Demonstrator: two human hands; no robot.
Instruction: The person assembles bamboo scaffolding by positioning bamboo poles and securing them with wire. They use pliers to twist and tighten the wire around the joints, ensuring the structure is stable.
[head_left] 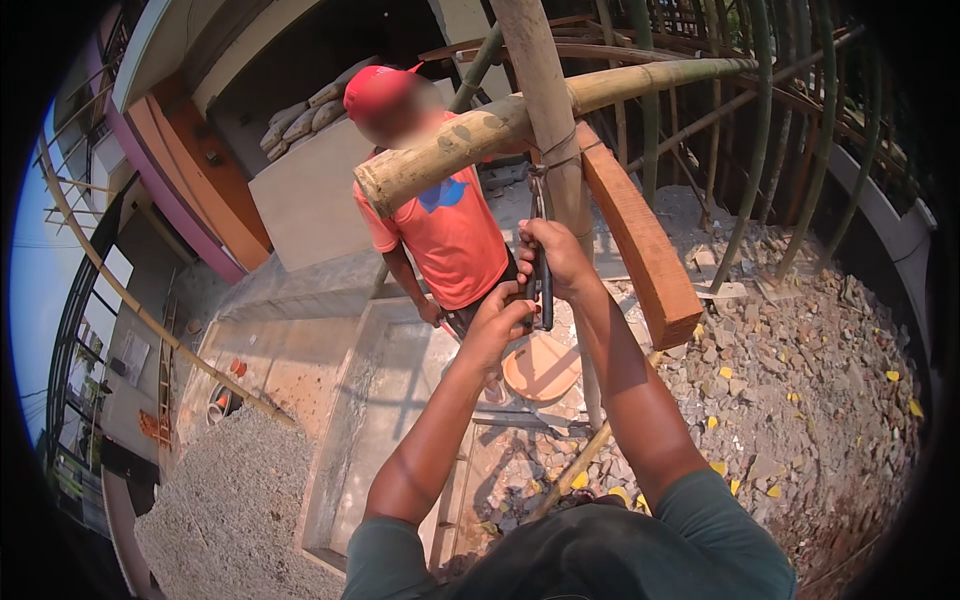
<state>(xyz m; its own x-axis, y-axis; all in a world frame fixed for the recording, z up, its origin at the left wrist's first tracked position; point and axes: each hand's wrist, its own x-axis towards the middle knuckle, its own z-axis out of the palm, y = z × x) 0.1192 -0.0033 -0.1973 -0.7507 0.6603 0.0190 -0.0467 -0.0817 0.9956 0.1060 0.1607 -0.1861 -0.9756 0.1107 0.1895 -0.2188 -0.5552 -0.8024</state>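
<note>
Both my hands are raised in front of me, closed on a pair of long pliers (546,300) with dark handles. My right hand (560,258) grips higher up, while my left hand (500,322) wraps round the lower part of the handles. The pliers' upper end reaches a wire tie (540,172) on an upright bamboo pole (543,75); the fingers and wire hide exactly how the jaws sit. A thick bamboo pole (440,155) crosses the upright just above. Right of my hands, a reddish timber beam (640,240) slants down from the upright.
A person in a red cap and orange shirt (450,245) stands just beyond the crossing pole. Below lie a tan basin (541,367), broken rubble (790,370) and a gravel heap (235,500). More bamboo poles (760,150) stand at the right. Stacked sacks (300,125) lie behind.
</note>
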